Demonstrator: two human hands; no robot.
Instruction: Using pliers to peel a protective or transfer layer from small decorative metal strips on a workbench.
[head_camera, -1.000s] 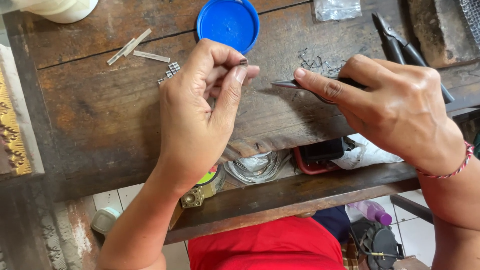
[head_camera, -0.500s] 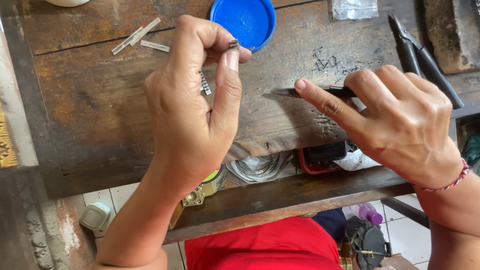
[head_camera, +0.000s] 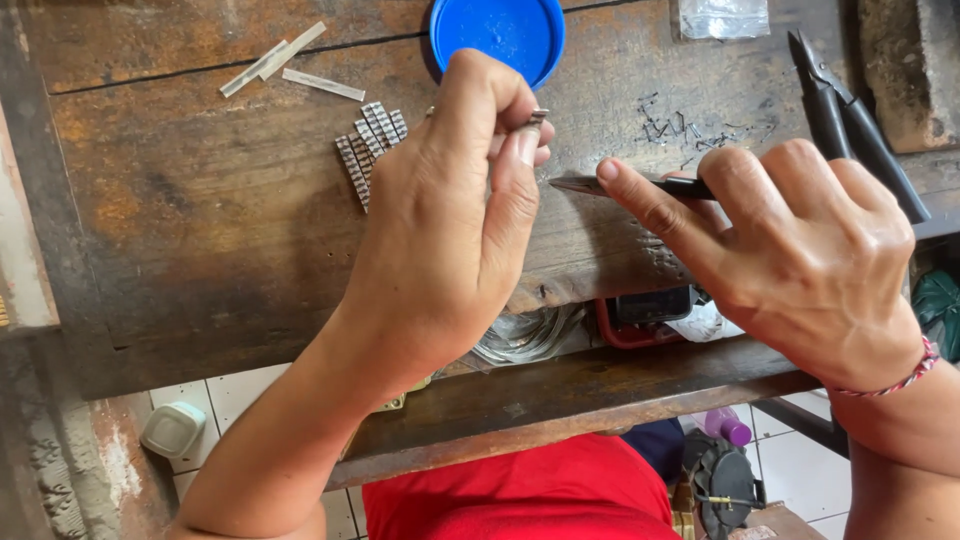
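The left hand (head_camera: 450, 220) is raised above the middle of the worn wooden table (head_camera: 200, 230), its thumb and forefinger closed in a tight pinch on a small metal piece (head_camera: 537, 117), of which only the end shows past the fingertips. The right hand (head_camera: 800, 260) is held near the front edge of the table, toward its right side, its fingers closed around a slim dark-handled tool (head_camera: 625, 186); the forefinger lies along the shaft and the pointed tip is aimed at the left fingertips, close to the pinched piece but apart from it. A group of small ribbed metal strips (head_camera: 368, 145) lies on the table just behind the left hand, three flat metal slips (head_camera: 285, 65) lie toward the back left corner, a blue round lid (head_camera: 497, 35) sits at the back edge, and black pliers (head_camera: 850, 120) rest near the right edge. Risks, as judged: the pinched piece is small and the grip area is minimal, so side pressure from the tool could flick it out and past the front edge to the tiled floor (head_camera: 240, 400). The tip is also close to bare fingertips; a slip could prick the skin.
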